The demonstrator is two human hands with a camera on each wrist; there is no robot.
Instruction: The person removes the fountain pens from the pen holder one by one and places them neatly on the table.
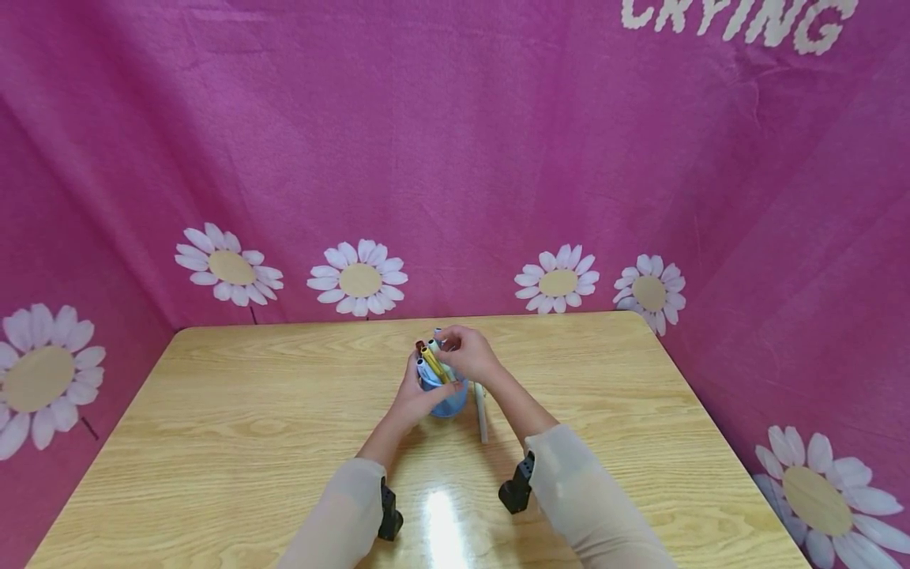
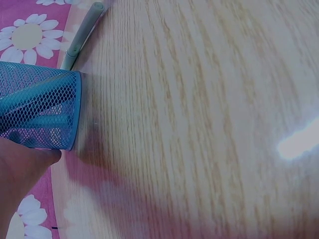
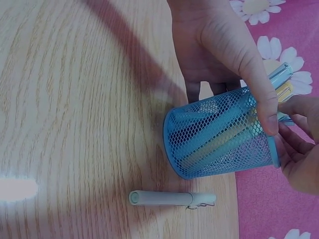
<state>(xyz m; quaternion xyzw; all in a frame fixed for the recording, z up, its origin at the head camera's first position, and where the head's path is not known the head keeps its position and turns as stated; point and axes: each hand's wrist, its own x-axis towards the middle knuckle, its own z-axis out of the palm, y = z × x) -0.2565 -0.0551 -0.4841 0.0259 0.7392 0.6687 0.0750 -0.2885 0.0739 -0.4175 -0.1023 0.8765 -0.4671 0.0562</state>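
Note:
A blue mesh pen cup (image 1: 449,407) stands near the far side of the table, holding several markers. My left hand (image 1: 415,399) grips the cup from the left, thumb across its front in the right wrist view. Above the rim, my right hand (image 1: 471,354) has its fingers curled among the marker tops and pinches a pale marker (image 1: 433,344), partly hidden by the fingers. Beside that one show a yellow marker (image 1: 434,365) and a light blue marker (image 1: 426,371). To the cup's right, a pale green marker (image 3: 164,198) lies capped on the table.
The wood-grain table (image 1: 249,419) ends at a pink curtain (image 1: 455,158) printed with white daisies. Similar pink cloth hangs at both sides. A black wrist camera (image 1: 389,514) sits under the left sleeve, and another camera (image 1: 517,484) under the right.

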